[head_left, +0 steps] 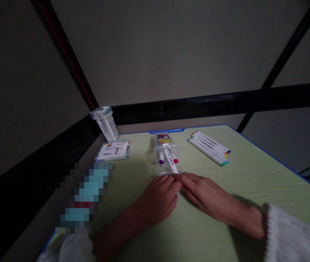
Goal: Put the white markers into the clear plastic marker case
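Note:
My left hand [158, 198] and my right hand [206, 196] meet fingertip to fingertip on the pale green table [253, 189]. Both pinch the near end of a white marker [170, 161] that slants out of a clear plastic marker box [165, 149] lying open toward me. Two more markers, one with a purple cap [161, 158] and one with a red cap [174, 158], sit in the box mouth. The box's clear lid [168, 170] lies just in front of it, by my fingers.
Several white markers [209, 147] lie in a row at the back right. A flat clear marker case [113, 151] lies at the back left, with an upright clear case of markers [105, 123] behind it. A pixelated patch [85, 196] covers the left edge.

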